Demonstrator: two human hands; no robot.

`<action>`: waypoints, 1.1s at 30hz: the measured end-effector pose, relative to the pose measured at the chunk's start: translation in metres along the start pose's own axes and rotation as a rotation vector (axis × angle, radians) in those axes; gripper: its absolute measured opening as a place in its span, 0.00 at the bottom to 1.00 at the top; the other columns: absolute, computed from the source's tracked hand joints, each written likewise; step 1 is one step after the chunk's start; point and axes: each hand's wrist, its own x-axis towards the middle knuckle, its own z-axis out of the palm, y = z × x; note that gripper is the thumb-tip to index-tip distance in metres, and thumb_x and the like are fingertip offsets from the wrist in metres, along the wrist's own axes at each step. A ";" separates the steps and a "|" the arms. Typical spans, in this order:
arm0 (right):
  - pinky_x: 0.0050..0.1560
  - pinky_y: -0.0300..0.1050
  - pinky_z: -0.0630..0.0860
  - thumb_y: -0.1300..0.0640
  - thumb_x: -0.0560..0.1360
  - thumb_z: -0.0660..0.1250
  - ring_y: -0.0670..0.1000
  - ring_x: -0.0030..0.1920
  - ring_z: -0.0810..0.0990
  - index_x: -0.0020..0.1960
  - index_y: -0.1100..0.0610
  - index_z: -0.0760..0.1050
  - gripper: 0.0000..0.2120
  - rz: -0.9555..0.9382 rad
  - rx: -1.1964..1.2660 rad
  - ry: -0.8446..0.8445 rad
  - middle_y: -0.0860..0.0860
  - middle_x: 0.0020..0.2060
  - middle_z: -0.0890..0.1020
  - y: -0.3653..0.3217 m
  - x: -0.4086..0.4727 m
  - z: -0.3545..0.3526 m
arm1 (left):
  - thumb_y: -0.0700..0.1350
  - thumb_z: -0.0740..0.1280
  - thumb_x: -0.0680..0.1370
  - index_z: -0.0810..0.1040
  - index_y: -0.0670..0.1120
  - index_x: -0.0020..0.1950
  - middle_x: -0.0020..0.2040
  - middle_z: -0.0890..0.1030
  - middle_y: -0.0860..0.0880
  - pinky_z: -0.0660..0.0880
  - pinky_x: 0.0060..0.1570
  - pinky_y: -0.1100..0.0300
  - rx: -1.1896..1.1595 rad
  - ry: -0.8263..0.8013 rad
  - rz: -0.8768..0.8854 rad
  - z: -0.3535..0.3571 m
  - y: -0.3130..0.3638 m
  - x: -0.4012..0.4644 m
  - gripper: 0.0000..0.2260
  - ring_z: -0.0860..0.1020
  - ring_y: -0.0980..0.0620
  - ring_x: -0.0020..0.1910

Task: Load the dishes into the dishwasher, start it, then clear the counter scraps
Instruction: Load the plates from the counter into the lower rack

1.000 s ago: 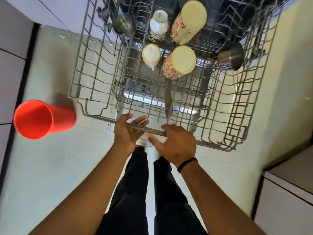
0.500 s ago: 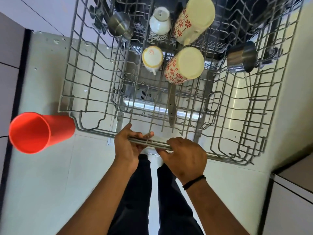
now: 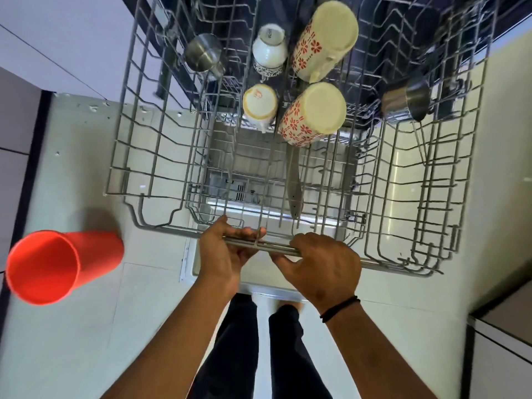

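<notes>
Pale floor, both hands' fingers curled round rack handle

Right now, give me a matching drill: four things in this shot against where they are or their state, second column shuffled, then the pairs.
Things:
1. red cup
2. knife
3. flowered mugs
4. left hand

Places or states:
A. upside down in the middle of the rack
B. curled round the rack's front bar, beside the right hand
C. outside the rack, left of it
D. lying flat on the wires, towards the front

Pairs: 1-C, 2-D, 3-A, 4-B
</notes>
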 end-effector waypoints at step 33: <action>0.39 0.43 0.67 0.28 0.74 0.60 0.50 0.35 0.73 0.41 0.49 0.78 0.25 0.015 -0.122 0.000 0.46 0.31 0.74 0.050 0.213 -0.046 | 0.46 0.59 0.81 0.77 0.41 0.49 0.37 0.81 0.45 0.82 0.48 0.50 0.108 -0.285 0.136 0.155 0.103 0.089 0.11 0.82 0.47 0.37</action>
